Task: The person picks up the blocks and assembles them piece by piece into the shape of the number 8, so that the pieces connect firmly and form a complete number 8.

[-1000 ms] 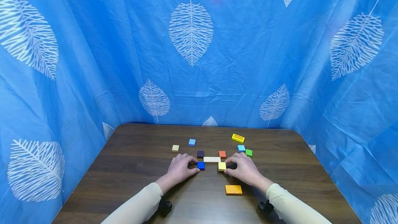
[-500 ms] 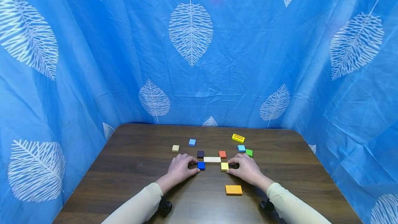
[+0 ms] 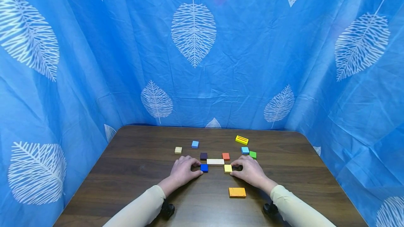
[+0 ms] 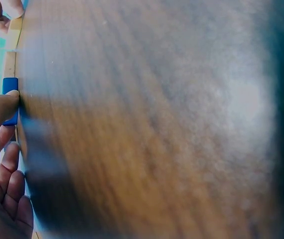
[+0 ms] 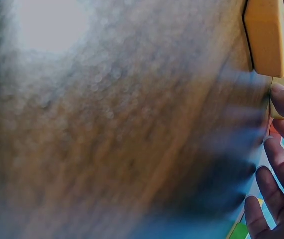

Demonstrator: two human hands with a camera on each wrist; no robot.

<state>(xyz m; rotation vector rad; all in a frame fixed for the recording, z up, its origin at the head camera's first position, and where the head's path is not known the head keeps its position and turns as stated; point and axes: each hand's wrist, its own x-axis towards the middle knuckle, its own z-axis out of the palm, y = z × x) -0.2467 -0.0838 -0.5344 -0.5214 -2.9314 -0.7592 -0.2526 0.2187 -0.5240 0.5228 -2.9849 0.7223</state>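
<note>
Thumb and index finger of my left hand (image 3: 184,169) pinch a dark blue block (image 3: 204,168) on the table; the left wrist view shows the thumb on the blue block's (image 4: 11,85) near side. To the right, my right hand (image 3: 249,171) pinches a pale yellow block (image 3: 228,169) between thumb and forefinger. A long cream block (image 3: 215,162) lies between and just behind these two. Behind its left end sits a dark purple block (image 3: 203,156), behind its right end a red block (image 3: 225,156).
Nearer the front lies an orange block (image 3: 237,192). Further back are a striped beige block (image 3: 178,150), a light blue block (image 3: 195,144), a striped yellow block (image 3: 241,139), another light blue block (image 3: 244,150) and a green block (image 3: 253,155). A blue curtain (image 3: 236,62) hangs behind the table.
My right hand has moved slightly right with the pale yellow block, from in front of the cream block's right end to its corner. The left hand and blue block have stayed put.
</note>
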